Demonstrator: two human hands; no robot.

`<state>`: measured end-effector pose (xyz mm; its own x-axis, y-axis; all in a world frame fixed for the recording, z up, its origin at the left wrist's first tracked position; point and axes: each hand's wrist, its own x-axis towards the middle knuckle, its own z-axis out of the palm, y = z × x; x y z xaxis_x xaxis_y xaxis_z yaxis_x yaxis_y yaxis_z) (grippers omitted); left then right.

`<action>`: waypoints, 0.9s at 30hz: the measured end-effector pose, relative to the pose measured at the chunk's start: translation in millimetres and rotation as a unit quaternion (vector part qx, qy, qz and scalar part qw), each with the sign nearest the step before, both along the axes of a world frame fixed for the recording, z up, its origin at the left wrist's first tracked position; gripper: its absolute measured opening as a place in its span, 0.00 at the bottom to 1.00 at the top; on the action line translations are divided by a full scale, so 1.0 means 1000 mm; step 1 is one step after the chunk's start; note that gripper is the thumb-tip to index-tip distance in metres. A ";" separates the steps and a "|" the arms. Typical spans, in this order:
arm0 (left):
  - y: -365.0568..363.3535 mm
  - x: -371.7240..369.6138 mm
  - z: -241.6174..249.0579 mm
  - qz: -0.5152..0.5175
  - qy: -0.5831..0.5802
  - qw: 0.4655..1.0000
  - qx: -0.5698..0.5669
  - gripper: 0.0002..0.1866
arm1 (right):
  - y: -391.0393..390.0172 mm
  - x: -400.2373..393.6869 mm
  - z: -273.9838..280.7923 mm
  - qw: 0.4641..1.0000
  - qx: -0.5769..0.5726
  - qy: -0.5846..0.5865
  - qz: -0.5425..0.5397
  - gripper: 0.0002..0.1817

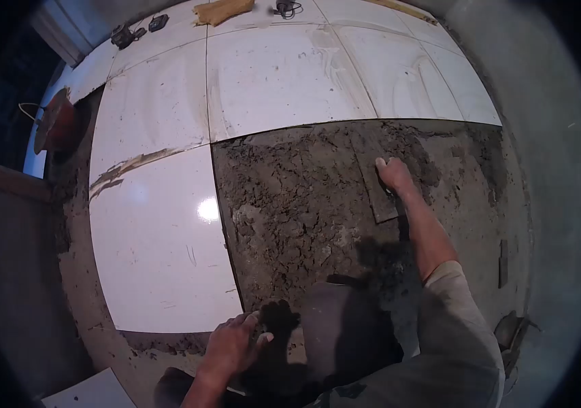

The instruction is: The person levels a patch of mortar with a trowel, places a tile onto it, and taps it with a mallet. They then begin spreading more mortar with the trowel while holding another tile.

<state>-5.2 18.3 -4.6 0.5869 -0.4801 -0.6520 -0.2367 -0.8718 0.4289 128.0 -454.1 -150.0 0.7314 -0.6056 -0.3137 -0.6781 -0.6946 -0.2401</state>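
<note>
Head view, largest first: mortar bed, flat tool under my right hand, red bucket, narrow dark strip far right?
1. Mortar bed
2. Flat tool and red bucket: too alike to rank
3. Dark strip

Right hand point(394, 175) grips trowel point(384, 206) on mortar point(294, 197); left hand point(231, 348) beside white tile point(158, 265).

Dark mortar point(290, 197) and white tiles point(158, 238) cover the floor point(477, 238).

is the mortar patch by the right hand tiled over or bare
Bare: rough, dark mortar is exposed beside the white tile, with the right hand gripping a flat trowel there.
</note>
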 end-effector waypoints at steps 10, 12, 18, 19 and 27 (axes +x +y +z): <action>0.035 -0.009 -0.001 0.004 0.001 0.997 -0.082 0.30 | 0.100 0.020 0.016 0.996 0.086 0.001 0.037 0.30; 0.044 -0.010 0.000 0.022 -0.011 0.994 -0.103 0.30 | 0.119 0.025 0.016 0.995 0.089 0.015 0.042 0.31; 0.065 -0.024 0.000 0.032 -0.020 0.994 -0.099 0.28 | 0.170 0.035 0.017 0.989 0.143 0.014 0.022 0.31; 0.068 -0.023 0.002 0.035 -0.021 0.994 -0.101 0.28 | 0.178 0.038 0.014 0.990 0.141 0.012 0.025 0.31; 0.086 -0.041 0.000 0.047 0.042 0.990 -0.123 0.30 | 0.237 0.048 0.009 0.991 0.120 0.003 0.053 0.30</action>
<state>-46.2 104.3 -4.2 0.5853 -0.5764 -0.5703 -0.1131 -0.7545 0.6465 176.5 -216.6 -140.5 0.7851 -0.4326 -0.4434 -0.6056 -0.6862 -0.4029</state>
